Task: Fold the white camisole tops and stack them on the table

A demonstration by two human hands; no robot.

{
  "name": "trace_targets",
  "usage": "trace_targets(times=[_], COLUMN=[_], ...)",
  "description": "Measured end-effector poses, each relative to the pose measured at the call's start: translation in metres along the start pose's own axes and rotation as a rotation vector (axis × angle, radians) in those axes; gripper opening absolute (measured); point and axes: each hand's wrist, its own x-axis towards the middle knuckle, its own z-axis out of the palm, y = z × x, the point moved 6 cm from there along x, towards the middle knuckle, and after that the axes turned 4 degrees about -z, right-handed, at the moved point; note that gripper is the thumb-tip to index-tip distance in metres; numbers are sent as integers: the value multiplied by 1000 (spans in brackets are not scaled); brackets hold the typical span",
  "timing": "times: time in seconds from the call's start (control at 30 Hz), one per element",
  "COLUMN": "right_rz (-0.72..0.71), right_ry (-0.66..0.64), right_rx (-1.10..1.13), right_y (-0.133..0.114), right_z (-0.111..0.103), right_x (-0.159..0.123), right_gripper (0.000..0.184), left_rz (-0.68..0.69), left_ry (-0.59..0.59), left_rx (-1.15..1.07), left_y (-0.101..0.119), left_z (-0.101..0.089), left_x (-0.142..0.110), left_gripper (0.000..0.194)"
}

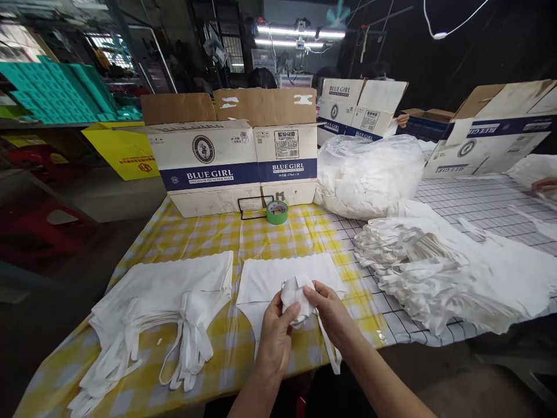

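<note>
**Small white fold (293, 295) pinched with both hands**

A bunched piece of soft cloth is held at the lower center of the frame, above a flat white garment (270, 271) spread on a yellow-checked counter (209, 233). Its lower left side is pinched by the left hand (276, 330), the thumb laid across the front; its upper right edge is pinched by the right hand (328, 306). Each grip is narrow — thumb and fingers are parted only by the cloth. Whether the fold is joined to the garment beneath cannot be told.

For neat handling, the layers are best kept flat and their edges matched under the thumbs; a light pinch is advised, as such thin cloth is likely to crease if squeezed. The loose strap (325, 338) below the right hand is best kept untwisted — it could snag. Garments are stacked (161, 273) at lower left; more white cloth is heaped (456, 261) at right.
</note>
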Motion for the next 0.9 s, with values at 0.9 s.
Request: trace_targets(times=[0.9], right_rz=[195], right_ry=[-213], right_rx=[103], right_y=[14], right_z=[16], right_x=[11], right_gripper=[44], left_rz=[-43], left_ry=[25], left_rx=[16], left_y=[10], left_z=[-11], left_x=[7], left_gripper=[51])
